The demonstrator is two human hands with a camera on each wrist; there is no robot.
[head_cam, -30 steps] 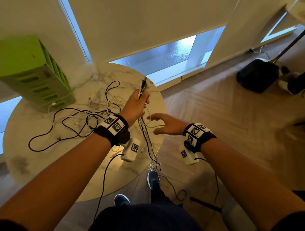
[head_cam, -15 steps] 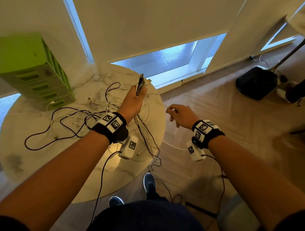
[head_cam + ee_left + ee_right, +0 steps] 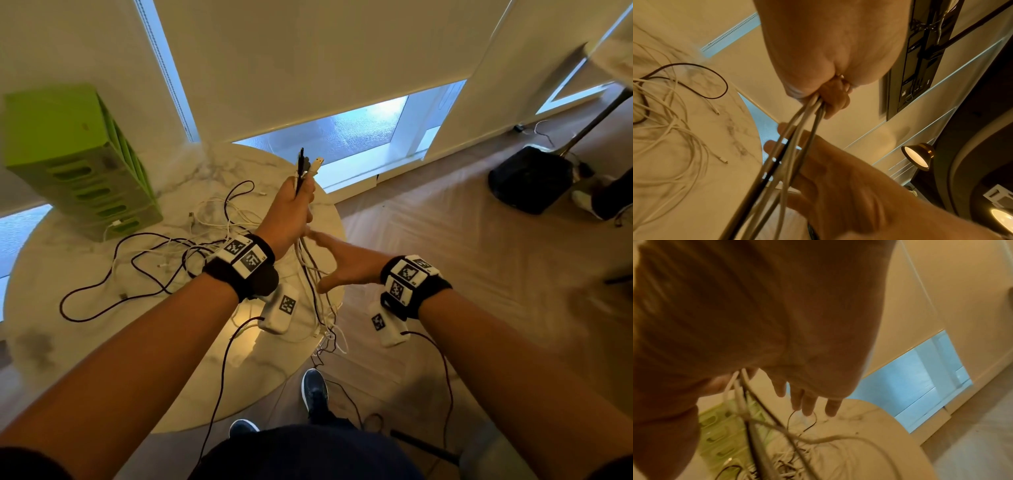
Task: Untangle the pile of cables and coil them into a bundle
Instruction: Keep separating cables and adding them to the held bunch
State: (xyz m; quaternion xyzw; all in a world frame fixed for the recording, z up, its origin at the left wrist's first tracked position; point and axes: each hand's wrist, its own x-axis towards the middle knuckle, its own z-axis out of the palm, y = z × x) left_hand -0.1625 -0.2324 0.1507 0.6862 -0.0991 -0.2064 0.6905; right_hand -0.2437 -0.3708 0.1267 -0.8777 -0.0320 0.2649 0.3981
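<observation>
My left hand (image 3: pixel 297 205) is raised over the table's right edge and grips several black and white cables, their plug ends (image 3: pixel 308 166) sticking up above the fist. The gathered strands (image 3: pixel 313 284) hang from it past the table edge toward the floor. In the left wrist view the fingers (image 3: pixel 835 99) curl round these cables (image 3: pixel 797 129). My right hand (image 3: pixel 329 262) is flat, fingers straight, right beside the hanging strands just below the left hand; its fingers (image 3: pixel 809 402) hold nothing. More tangled cables (image 3: pixel 191 240) lie on the marble table (image 3: pixel 85 349).
A green slotted crate (image 3: pixel 75 161) stands at the table's back left, with a white cable plugged in at its base. A black bag (image 3: pixel 531 178) and a pole sit on the wooden floor at right. My shoes (image 3: pixel 313 390) are below the table edge.
Half a second ago my right hand pinched a white cable and pulled it out to the right. It has let go and come back in, open, next to the hanging strands. The left hand stays raised.
</observation>
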